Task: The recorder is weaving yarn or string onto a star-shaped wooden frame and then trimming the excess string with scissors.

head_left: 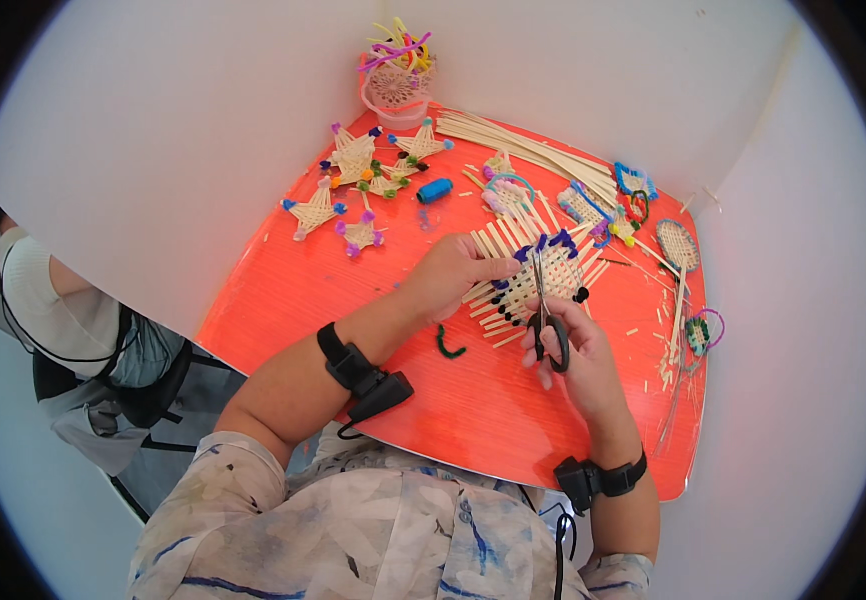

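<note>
My left hand (461,272) grips the left side of a woven mat of pale flat strips (559,272), thumb on top. Strip ends stick out around the mat, and dark blue and black fuzzy pipe cleaner pieces line parts of its edge. My right hand (575,345) is closed round the black handles of a pair of scissors (550,335). Their blades point away from me and lie over the mat, close to the blue pipe cleaner at its far edge. Whether the blades touch it I cannot tell. A short dark green pipe cleaner (447,346) lies on the table near my left wrist.
Woven stars (353,157) with coloured tips lie at the far left of the red table (373,320), beside a blue spool (435,191). A pink basket of pipe cleaners (396,90) stands in the far corner. Long strips (528,145), small woven pieces and offcuts lie right. White partitions enclose the table.
</note>
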`<control>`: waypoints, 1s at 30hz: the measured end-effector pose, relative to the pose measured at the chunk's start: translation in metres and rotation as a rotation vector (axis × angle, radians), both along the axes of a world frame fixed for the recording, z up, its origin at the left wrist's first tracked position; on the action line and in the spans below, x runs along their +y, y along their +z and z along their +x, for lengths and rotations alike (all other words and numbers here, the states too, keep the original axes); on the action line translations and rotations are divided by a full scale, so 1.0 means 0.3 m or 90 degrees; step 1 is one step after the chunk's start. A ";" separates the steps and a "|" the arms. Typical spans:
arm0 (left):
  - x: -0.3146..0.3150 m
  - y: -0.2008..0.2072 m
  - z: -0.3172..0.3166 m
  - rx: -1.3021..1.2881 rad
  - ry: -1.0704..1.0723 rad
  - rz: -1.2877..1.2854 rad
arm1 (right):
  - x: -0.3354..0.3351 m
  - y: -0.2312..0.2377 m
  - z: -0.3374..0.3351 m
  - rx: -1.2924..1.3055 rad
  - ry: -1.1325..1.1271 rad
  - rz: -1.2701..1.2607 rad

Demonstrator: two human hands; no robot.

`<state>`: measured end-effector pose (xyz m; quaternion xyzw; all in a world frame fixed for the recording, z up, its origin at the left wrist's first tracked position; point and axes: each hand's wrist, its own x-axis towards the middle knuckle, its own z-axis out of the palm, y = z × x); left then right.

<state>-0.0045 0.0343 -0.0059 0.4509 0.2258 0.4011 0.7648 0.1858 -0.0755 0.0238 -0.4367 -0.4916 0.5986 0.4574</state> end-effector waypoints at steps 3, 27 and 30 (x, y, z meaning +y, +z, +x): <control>-0.002 0.003 -0.002 0.011 -0.018 0.016 | 0.003 -0.010 0.006 0.019 -0.005 -0.005; 0.001 0.010 -0.005 -0.017 -0.014 0.000 | -0.004 -0.022 0.023 -0.002 0.005 -0.026; 0.002 0.005 -0.006 -0.012 -0.012 0.005 | -0.006 -0.019 0.025 0.000 0.010 -0.028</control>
